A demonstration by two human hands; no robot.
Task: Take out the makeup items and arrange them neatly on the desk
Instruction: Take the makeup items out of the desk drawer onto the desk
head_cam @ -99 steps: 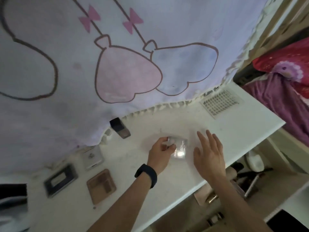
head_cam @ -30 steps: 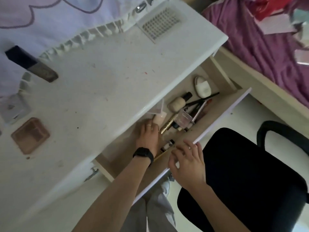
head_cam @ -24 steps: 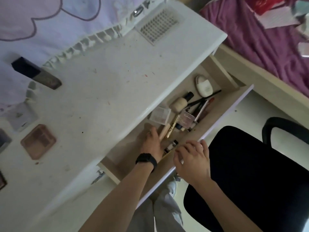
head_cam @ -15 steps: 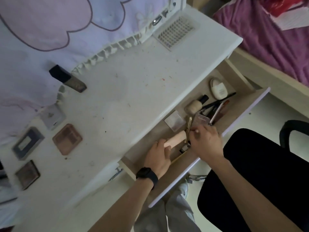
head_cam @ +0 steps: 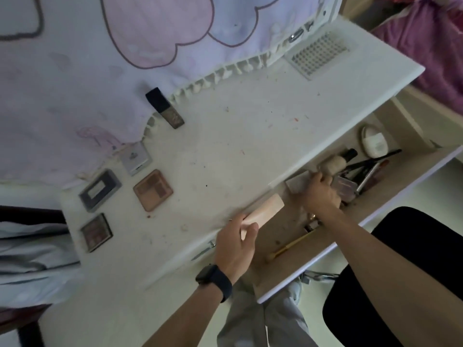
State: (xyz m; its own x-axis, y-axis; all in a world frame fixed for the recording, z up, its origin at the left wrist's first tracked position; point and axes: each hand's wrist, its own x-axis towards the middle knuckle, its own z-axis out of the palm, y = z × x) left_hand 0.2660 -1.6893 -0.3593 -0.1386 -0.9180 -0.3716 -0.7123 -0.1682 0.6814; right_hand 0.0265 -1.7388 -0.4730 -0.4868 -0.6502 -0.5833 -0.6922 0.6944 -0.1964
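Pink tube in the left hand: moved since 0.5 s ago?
Yes. The pink tube, gripped by the left hand, was inside the drawer; now it overlaps the desk front edge.

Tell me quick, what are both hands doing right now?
Left hand: closed around the pink tube.
Right hand: reaching into the drawer; cannot tell if it holds anything.

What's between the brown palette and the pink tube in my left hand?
Head view: only bare, speckled desk lies between the brown palette and the pink tube the left hand grips.
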